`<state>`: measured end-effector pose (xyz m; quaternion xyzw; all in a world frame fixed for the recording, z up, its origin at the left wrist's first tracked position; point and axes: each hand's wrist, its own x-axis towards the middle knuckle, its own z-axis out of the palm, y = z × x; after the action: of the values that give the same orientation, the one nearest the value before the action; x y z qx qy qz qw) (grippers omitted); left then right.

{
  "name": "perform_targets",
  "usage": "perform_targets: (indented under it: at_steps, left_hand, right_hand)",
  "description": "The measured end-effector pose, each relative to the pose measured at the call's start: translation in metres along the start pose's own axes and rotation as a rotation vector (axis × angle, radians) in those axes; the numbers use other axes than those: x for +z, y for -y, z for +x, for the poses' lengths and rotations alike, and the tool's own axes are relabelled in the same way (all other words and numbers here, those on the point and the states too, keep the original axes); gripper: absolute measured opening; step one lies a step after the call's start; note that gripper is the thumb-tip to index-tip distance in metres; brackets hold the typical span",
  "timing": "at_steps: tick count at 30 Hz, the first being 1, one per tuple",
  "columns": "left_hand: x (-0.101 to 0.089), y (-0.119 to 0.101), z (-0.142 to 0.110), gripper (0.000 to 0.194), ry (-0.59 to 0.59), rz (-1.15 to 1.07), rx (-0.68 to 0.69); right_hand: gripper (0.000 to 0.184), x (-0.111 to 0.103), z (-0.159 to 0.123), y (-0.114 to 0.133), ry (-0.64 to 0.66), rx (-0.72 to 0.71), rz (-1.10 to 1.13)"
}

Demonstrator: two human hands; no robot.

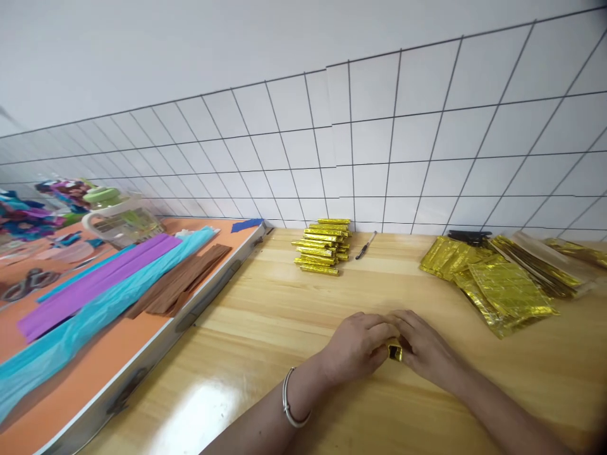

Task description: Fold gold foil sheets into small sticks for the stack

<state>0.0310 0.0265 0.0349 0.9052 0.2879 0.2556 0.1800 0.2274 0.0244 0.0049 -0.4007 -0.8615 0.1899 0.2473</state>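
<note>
Two hands meet low over the surface [265,316], with a small gold foil tube [395,351] held between them, its open end facing the wearer. Shaping the foil by hand looks like the step under way. To do it well, I would press along the full length with even pressure, keep the edges aligned, and avoid squeezing one end harder than the other, since thin foil like this probably creases easily and may not smooth out again. Keeping the open end in sight, as it is now, should help in judging whether the sides stay square.

The left hand [355,347] comes in from the lower left, palm down, wrist nearly straight, a bracelet [286,398] above it; its fingers are curled and closed on the tube's near left side. The right hand [427,347] reaches in from the lower right, knuckles raised and fingers bent over, closed on the opposite side. The fingertips hide most of the tube, so their exact contact cannot be told. Beyond the hands lies a stack of folded gold pieces [322,246], and flat gold sheets [509,287] rest to the right.
</note>
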Motion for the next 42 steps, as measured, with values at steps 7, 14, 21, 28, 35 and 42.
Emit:
perform_targets:
  at_steps: [7,14,21,28,35,42]
  left_hand:
    - [-0.022,0.018,0.002,0.033,-0.146,0.108,-0.143]
    - [-0.051,0.053,0.003,0.029,-0.209,0.352,-0.314]
    - [-0.13,0.122,0.062,0.029,-0.171,0.529,-0.436]
    - [-0.133,0.133,0.099,0.049,-0.229,0.398,-0.415]
    - [-0.01,0.081,0.049,0.025,-0.013,-0.035,-0.346]
    - [0.045,0.057,0.031,0.018,-0.22,-0.485,-0.472]
  right_hand:
    - [0.052,0.009,-0.006,-0.016,0.035,0.069,-0.134]
    - [0.047,0.01,-0.007,-0.016,0.037,0.051,-0.131]
    - [0.042,0.009,-0.005,-0.013,0.026,0.027,-0.084]
    - [0.04,0.008,-0.006,-0.015,0.009,0.053,-0.019]
    - [0.032,0.006,0.0,-0.016,0.03,0.047,-0.019]
    - [0.022,-0.005,-0.003,-0.009,0.0,0.082,-0.315]
